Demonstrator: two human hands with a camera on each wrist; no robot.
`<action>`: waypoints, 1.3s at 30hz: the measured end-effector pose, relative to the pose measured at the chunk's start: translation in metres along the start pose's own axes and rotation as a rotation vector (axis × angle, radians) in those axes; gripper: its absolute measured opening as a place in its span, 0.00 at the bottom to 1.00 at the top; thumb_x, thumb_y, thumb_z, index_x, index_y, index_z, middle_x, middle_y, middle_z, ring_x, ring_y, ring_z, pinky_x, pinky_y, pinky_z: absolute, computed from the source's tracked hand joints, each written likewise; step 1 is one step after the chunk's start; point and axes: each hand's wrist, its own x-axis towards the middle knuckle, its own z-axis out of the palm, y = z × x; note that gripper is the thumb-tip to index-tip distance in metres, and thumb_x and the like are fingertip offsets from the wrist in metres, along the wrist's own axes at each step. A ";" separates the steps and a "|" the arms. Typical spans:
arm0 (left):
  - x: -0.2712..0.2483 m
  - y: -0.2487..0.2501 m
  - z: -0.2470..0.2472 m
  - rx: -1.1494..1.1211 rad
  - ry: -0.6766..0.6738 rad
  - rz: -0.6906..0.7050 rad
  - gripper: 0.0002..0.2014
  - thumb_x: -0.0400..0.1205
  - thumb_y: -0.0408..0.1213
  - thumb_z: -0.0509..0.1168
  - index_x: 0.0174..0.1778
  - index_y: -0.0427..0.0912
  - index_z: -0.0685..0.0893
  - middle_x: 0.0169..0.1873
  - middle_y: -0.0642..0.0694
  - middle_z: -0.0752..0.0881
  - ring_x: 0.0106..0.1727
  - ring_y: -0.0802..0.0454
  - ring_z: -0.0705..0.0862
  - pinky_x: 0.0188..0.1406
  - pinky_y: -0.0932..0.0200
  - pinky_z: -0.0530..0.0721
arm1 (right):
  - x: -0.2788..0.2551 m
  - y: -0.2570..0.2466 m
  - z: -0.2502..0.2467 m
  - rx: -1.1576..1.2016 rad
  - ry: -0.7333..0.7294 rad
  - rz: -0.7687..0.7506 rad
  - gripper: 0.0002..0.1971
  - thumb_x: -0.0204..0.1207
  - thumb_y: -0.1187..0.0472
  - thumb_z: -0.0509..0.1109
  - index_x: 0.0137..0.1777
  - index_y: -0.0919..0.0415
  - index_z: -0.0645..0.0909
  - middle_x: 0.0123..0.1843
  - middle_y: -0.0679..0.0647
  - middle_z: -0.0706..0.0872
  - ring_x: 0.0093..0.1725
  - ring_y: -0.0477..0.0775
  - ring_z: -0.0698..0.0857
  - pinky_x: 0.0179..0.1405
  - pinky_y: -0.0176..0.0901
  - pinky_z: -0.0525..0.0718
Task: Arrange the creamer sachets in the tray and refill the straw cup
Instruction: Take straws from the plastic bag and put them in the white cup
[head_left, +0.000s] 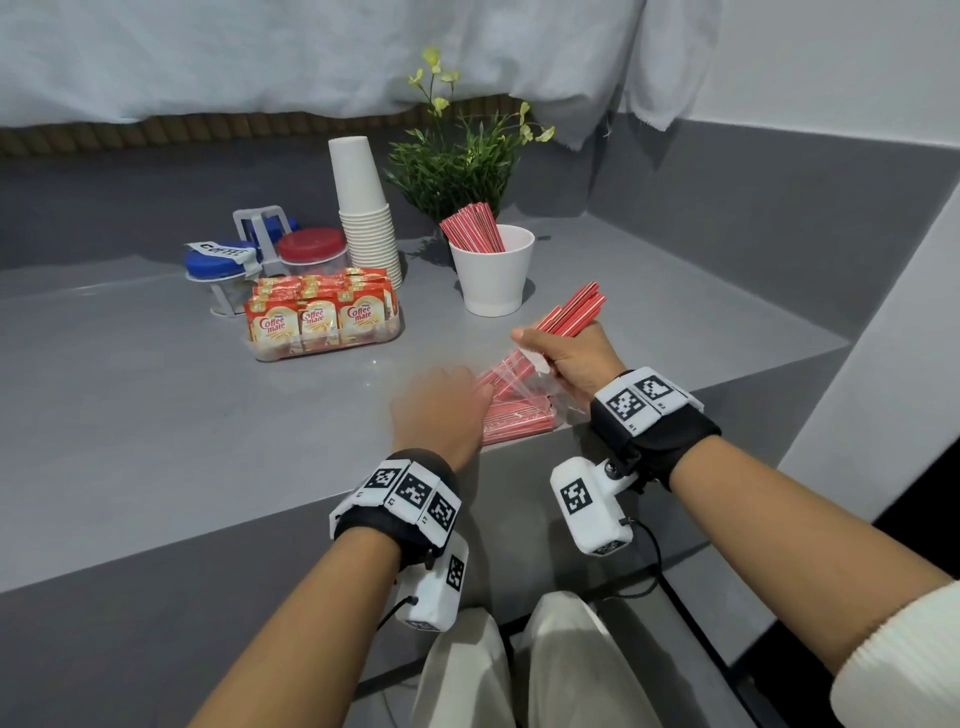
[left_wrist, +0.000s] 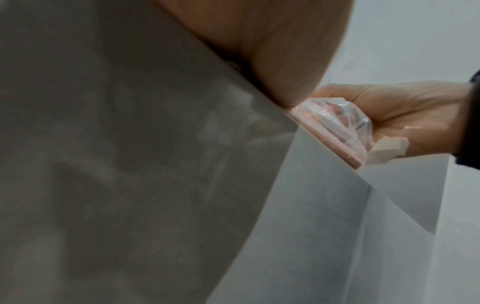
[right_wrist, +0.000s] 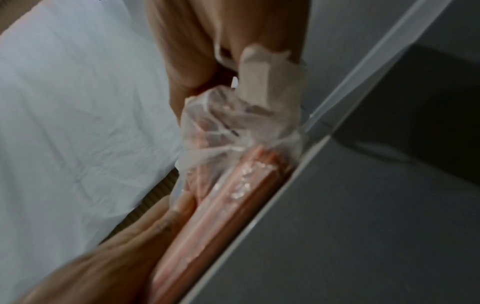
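Straws out of the bag, cup half stocked!

We see the grey counter (head_left: 156, 415); at 11 o'clock the tray (head_left: 327, 349) holds upright creamer sachets (head_left: 317, 317), at 12 the straw cup (head_left: 492, 270) holds red straws. At 5 o'clock our left hand (head_left: 441, 410) lies flat, fingers straight, on the straw bag (head_left: 511, 413), while our right hand (head_left: 563, 358) grips a straw bundle (head_left: 571, 312) at the bag's mouth.

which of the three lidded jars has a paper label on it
The front blue-lidded jar, nearest the left edge, carries a white paper label reading "coffee". The red-lidded jar and the blue-lidded one behind the rack show no label.
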 end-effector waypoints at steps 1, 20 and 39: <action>0.000 0.000 0.000 -0.003 0.005 0.001 0.18 0.86 0.52 0.43 0.59 0.45 0.70 0.59 0.43 0.76 0.62 0.43 0.72 0.63 0.44 0.67 | 0.002 0.001 0.002 -0.034 0.021 -0.022 0.13 0.70 0.65 0.75 0.29 0.59 0.75 0.25 0.53 0.79 0.27 0.54 0.81 0.42 0.53 0.85; 0.005 0.012 -0.010 -0.050 0.053 0.183 0.17 0.85 0.42 0.56 0.68 0.45 0.76 0.57 0.41 0.74 0.60 0.44 0.74 0.58 0.51 0.78 | 0.016 -0.008 0.023 0.178 0.050 -0.131 0.04 0.81 0.66 0.61 0.53 0.62 0.69 0.29 0.54 0.77 0.25 0.47 0.78 0.30 0.37 0.83; 0.012 0.022 -0.016 -0.092 -0.268 0.130 0.30 0.82 0.51 0.60 0.79 0.53 0.57 0.75 0.41 0.69 0.75 0.41 0.67 0.74 0.40 0.69 | 0.021 -0.001 0.013 -0.150 0.067 -0.121 0.13 0.75 0.66 0.69 0.30 0.60 0.74 0.23 0.55 0.74 0.18 0.45 0.73 0.24 0.37 0.76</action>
